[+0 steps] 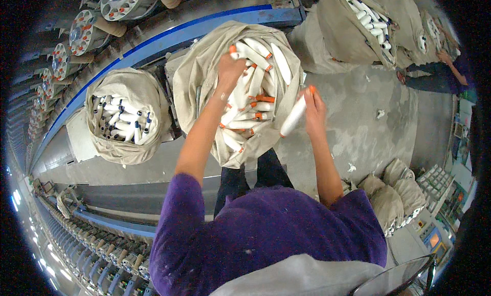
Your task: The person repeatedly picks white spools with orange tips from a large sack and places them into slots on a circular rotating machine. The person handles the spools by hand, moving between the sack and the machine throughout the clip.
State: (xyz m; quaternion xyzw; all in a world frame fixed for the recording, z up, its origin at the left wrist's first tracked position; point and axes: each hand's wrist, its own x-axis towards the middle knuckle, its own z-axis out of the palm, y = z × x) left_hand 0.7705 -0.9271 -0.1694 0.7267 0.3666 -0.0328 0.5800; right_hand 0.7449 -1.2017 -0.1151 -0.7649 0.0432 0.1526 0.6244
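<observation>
A large beige cloth sack (192, 86) stands open in front of me, full of white yarn bobbins with orange ends (281, 63). My left hand (231, 71) reaches in over its far left part. Its fingers are closed on the orange end of a bobbin (233, 49) lying on the heap. Outside the sack's right rim, my right hand (315, 111) grips another white yarn bobbin (293, 117). That one hangs tilted, its upper orange end at my fingertips and its lower end toward the sack.
To the left stands a smaller sack (125, 152) of dark-ended bobbins. A blue machine rail (169, 32) runs behind. More sacks (332, 30) stand at the far right, near another person (445, 73). Filled sacks (386, 204) sit at the near right on the grey floor (378, 101).
</observation>
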